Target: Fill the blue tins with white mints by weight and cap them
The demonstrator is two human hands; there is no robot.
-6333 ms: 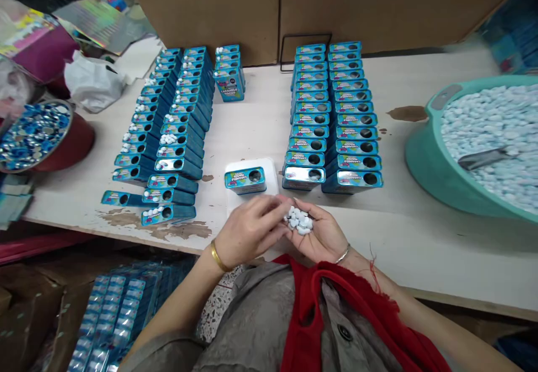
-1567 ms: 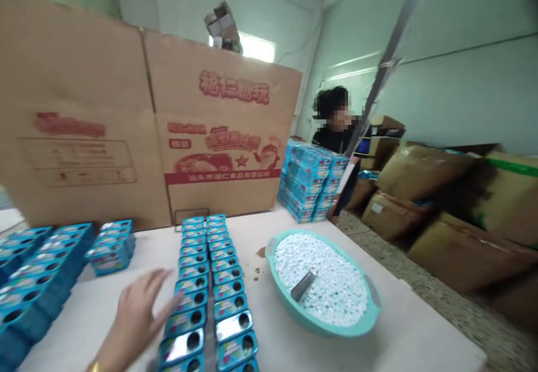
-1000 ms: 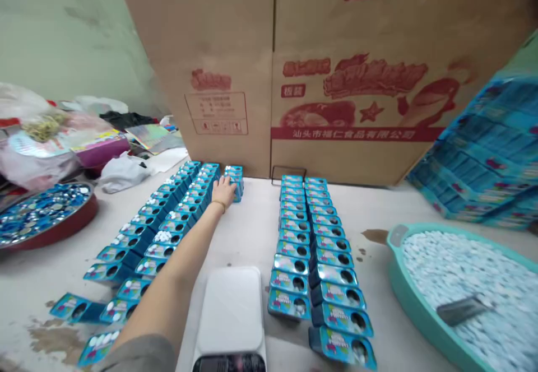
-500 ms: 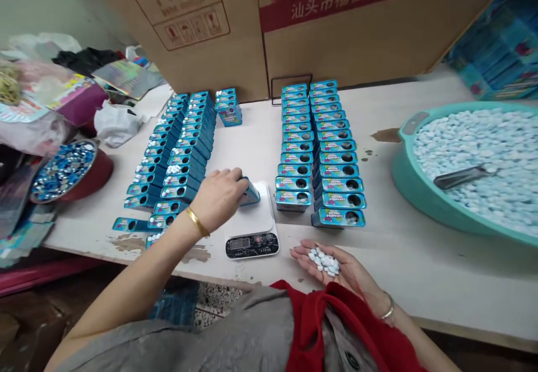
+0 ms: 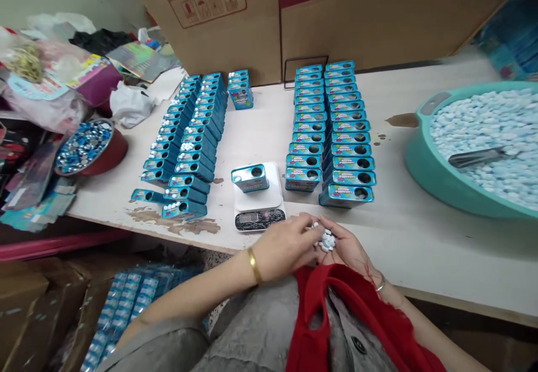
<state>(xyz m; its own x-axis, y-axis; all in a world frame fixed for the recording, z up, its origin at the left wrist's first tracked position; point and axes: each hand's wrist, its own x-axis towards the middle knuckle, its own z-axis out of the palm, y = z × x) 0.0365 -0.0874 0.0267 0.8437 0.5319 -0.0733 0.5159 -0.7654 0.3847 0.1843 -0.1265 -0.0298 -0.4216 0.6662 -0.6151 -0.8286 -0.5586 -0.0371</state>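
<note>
My right hand (image 5: 347, 250) is cupped palm up at the table's near edge, holding a small heap of white candies (image 5: 326, 241). My left hand (image 5: 286, 247) lies against it, fingertips pinched into the heap. Just beyond the hands a blue tin (image 5: 250, 177) with a round hole on top stands on a small white digital scale (image 5: 258, 201). Two rows of like blue tins (image 5: 332, 131) run back on the right of the scale, and more rows of tins (image 5: 187, 136), some with candies on top, run back on the left.
A teal basin (image 5: 424, 170) of white candies with a metal scoop (image 5: 477, 157) sits at the right. A red bowl of blue caps (image 5: 90, 148) stands at the left, by bags and papers. Large cardboard boxes (image 5: 336, 19) wall the table's back. Packed tins fill a box (image 5: 121, 305) under the table.
My left hand has let go of the tin, which now stands on the scale, and has come back to the candies in my right palm. The right hand has curled up a little.
</note>
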